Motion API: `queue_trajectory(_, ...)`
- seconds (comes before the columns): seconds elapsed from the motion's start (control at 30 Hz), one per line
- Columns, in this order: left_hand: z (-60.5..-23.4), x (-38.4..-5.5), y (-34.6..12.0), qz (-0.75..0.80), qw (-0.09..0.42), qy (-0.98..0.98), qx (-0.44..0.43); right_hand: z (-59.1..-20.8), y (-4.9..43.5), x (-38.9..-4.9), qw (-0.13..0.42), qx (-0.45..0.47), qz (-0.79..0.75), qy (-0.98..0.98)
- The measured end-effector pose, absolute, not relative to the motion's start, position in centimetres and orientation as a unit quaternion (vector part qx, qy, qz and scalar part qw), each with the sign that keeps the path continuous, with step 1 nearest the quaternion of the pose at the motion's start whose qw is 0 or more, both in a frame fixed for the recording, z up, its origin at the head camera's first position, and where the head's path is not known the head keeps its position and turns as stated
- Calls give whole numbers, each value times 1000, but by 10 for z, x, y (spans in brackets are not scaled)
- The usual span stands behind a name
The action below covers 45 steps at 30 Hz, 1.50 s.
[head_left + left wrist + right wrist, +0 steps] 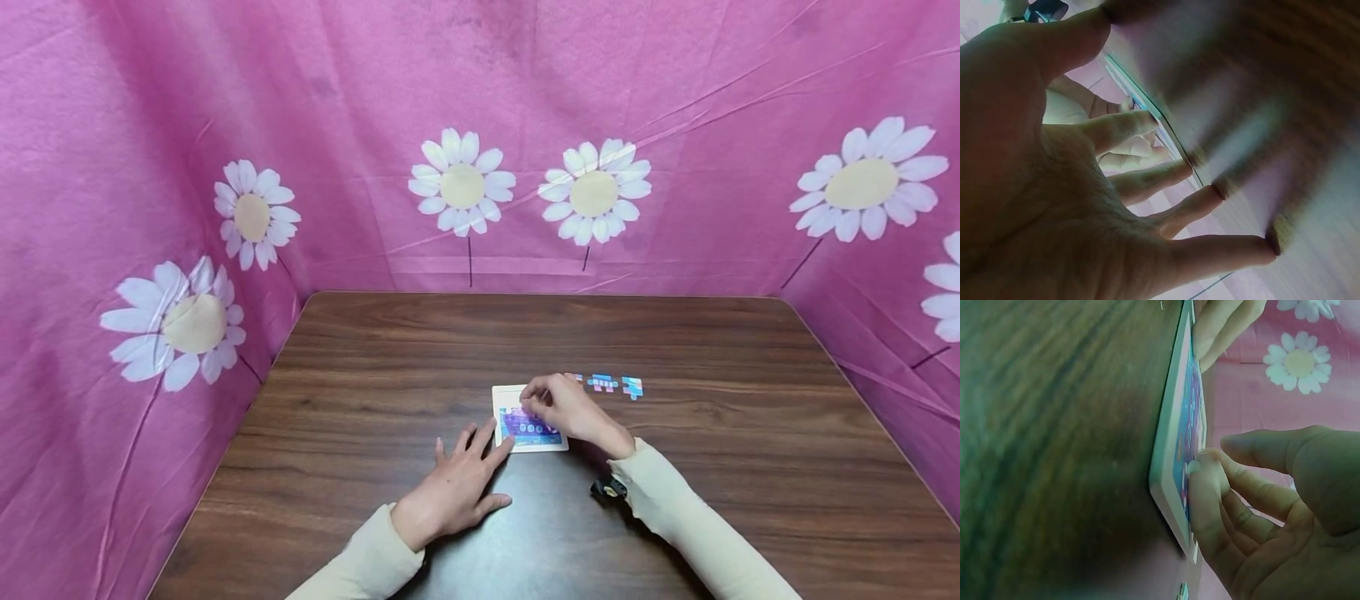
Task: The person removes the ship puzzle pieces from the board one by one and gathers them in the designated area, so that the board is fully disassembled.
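Observation:
A small white-framed jigsaw puzzle (530, 447) lies flat on the table, with a purple and blue picture inside its frame. My left hand (459, 487) spreads its fingers at the puzzle's near left corner. Its index fingertip touches the frame, while other fingertips rest on the wood, as the left wrist view shows. Over the picture's upper part is my right hand (567, 408), its bent fingertips touching the puzzle surface. In the right wrist view the thumb (1260, 449) stands a little apart from the fingers, and no piece shows between them. The hand hides part of the picture.
Several loose puzzle pieces (602, 383) lie in a row beyond the right hand. Brown wood-grain table (360, 350) surrounds the puzzle. A pink cloth with daisies (360, 125) hangs behind and along both sides. A dark device (608, 489) sits at the right wrist.

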<state>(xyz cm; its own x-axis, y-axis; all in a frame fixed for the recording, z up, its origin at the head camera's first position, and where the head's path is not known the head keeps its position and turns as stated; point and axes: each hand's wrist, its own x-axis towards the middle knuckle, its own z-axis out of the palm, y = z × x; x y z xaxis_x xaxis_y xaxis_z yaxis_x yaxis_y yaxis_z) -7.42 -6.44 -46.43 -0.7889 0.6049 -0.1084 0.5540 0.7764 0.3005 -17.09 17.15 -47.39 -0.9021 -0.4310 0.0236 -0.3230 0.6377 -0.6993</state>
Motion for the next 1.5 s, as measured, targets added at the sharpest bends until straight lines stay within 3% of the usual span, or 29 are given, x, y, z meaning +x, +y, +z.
queue_trajectory(1.5, -467, -74, -62, 112, 84, 941, 309, -477, 157, -163, 32, -227, -323, 918)
